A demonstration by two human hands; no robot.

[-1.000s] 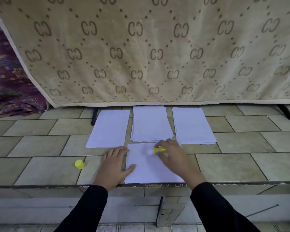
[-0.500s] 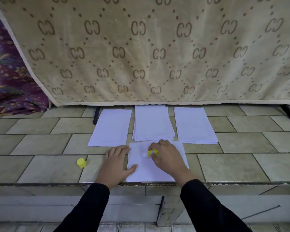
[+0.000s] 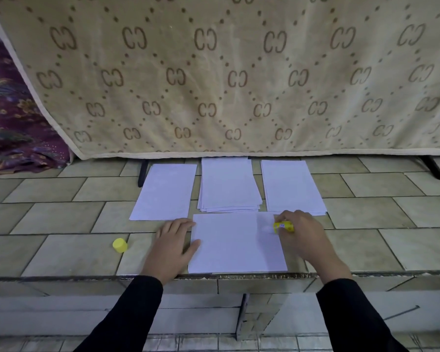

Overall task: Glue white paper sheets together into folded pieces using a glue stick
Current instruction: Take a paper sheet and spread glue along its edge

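Right hand (image 3: 305,238) gripped the glue stick (image 3: 284,226); left hand (image 3: 172,248), fingers flat, pinned the lower-centre sheet (image 3: 235,246). Slack pinning risked creasing.

Bare left hand (image 3: 172,247) and right hand (image 3: 305,237) emerge from plain black long sleeves (image 3: 127,316).

A beige monogram-patterned blanket (image 3: 239,72) hangs at the back, its hem meeting the tiled surface (image 3: 48,250). Left of the blanket lies purple floral fabric (image 3: 10,123). Black legs (image 3: 432,168) show beneath its hem.
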